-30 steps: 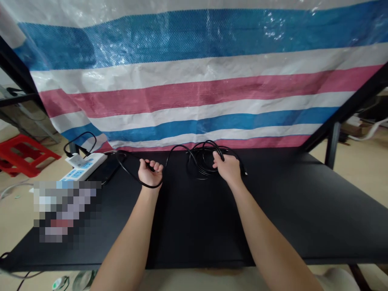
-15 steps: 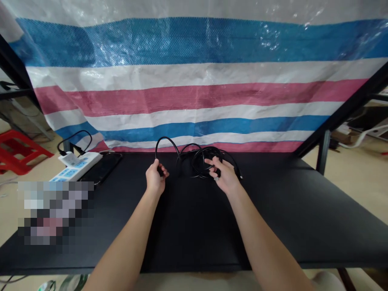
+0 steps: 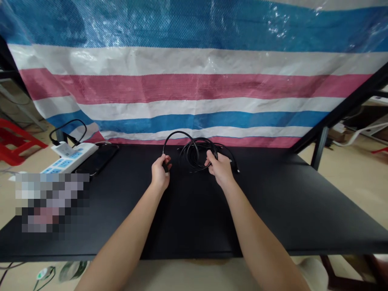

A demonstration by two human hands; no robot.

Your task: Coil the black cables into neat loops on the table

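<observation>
A black cable [image 3: 194,161] lies in loose coils toward the back of the black table [image 3: 188,218]. My left hand [image 3: 160,171] is closed around one end of it, with a dark, thicker piece showing between the fingers. From there the cable arches up and over to the coils. At the right side of the coils, my right hand [image 3: 220,167] pinches several loops between thumb and fingers. A cable end with a light metal tip pokes out just right of that hand.
A white power strip [image 3: 72,155] with a plugged-in adapter and a black phone [image 3: 98,159] lie at the table's left. Behind the table hangs a striped plastic sheet [image 3: 194,89]. A red stool [image 3: 18,141] stands on the floor at left.
My right hand has closed on the coils, its fingers having been spread before. My left hand has come slightly nearer to them with the cable end. The view has tilted down a little.
</observation>
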